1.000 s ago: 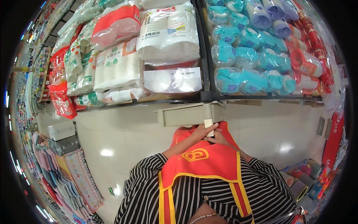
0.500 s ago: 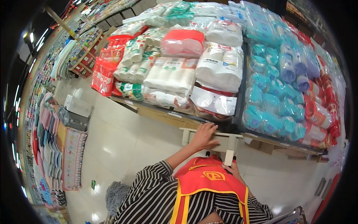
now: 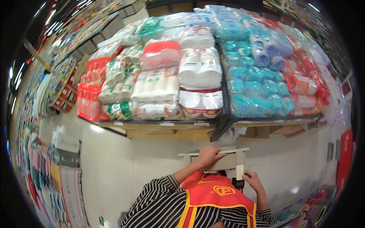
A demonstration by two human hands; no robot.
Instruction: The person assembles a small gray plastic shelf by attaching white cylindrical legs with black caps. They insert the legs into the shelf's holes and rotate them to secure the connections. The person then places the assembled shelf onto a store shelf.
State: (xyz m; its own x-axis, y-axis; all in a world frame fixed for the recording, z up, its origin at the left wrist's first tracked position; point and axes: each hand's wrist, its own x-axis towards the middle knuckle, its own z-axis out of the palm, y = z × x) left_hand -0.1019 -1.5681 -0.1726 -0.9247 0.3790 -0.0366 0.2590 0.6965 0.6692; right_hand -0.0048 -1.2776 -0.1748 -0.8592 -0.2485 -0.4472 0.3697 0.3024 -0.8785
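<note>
Gripping the edge of a pale stool-like frame [image 3: 227,163], the person's left hand [image 3: 208,156] curls over it, just in front of the red apron [image 3: 203,192]. The right hand [image 3: 254,180] has bent fingers against a cream strip [image 3: 239,172] at the frame's right end; whether they pinch it, I can't tell. Beyond stands a display shelf [image 3: 224,126] piled with white packs [image 3: 155,84] and teal packs [image 3: 251,104].

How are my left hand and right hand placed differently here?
Your left hand lies over the top edge of the beige stool-like object; your right hand has its fingertips at the edge of a pale strip. The left hand appears higher in the picture than the right hand. Both are bare.
</note>
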